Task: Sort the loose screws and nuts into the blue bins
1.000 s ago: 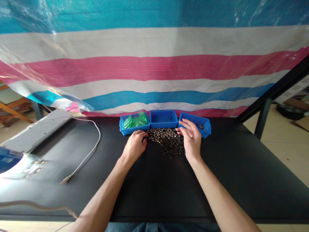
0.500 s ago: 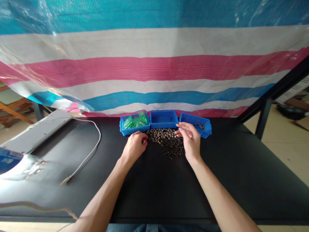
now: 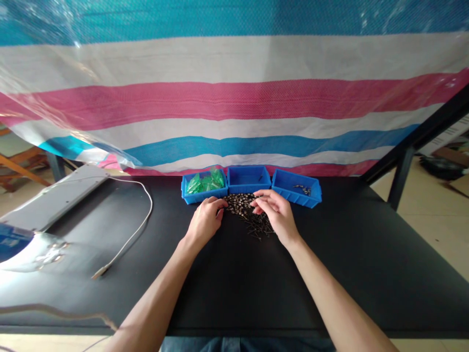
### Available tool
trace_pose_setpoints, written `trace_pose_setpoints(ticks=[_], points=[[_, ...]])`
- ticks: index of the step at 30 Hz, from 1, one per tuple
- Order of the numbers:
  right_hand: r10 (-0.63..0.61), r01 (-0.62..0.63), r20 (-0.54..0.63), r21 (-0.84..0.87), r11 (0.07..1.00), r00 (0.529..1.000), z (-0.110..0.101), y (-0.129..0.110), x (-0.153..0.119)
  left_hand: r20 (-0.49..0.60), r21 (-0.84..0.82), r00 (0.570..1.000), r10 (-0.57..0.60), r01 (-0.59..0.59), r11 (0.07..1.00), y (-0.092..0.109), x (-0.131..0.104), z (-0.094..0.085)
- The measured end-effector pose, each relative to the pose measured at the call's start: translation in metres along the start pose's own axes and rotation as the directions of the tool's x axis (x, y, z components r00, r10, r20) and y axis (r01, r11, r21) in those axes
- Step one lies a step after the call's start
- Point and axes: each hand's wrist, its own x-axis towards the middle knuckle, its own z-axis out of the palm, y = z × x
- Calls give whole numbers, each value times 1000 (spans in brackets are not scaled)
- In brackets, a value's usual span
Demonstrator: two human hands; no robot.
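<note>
Our right hand [image 3: 279, 218] was over the right side of the screw pile [image 3: 240, 206], our left hand [image 3: 205, 219] by its left edge. Fingers curled; we couldn't tell if they held any.

Striped pink, white and blue across the sheet [image 3: 220, 100]; black over the tabletop [image 3: 242, 288]; blue on the bins [image 3: 249, 188]; green on the pieces [image 3: 205, 183].

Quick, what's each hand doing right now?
Left hand: fingers curled at the small metal pieces; grip unclear.
Right hand: partly open over them; can't tell if holding any.
</note>
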Motion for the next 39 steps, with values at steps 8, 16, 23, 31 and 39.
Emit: trace_pose_setpoints(ticks=[8, 16, 23, 31, 39], points=[[-2, 2, -10, 10, 1000, 1000, -3, 0, 2, 66, 224, 996, -58, 42, 974, 9, -10, -17], [3, -3, -25, 12, 1000, 1000, -5, -3, 2, 195, 107, 975, -109, 89, 990, 5, -6, -22], [-1, 1, -18, 15, 1000, 1000, -5, -3, 2, 373, 57, 928, 1, -24, 998, 13, -14, -42], [-2, 2, -3, -4, 1000, 1000, -6, -1, 3, 380, -30, 920, 96, -92, 995, 27, -9, -36], [-1, 1, -7, -17, 1000, 1000, -6, -1, 2, 357, -30, 931, 80, -74, 997, 26, -7, -19]])
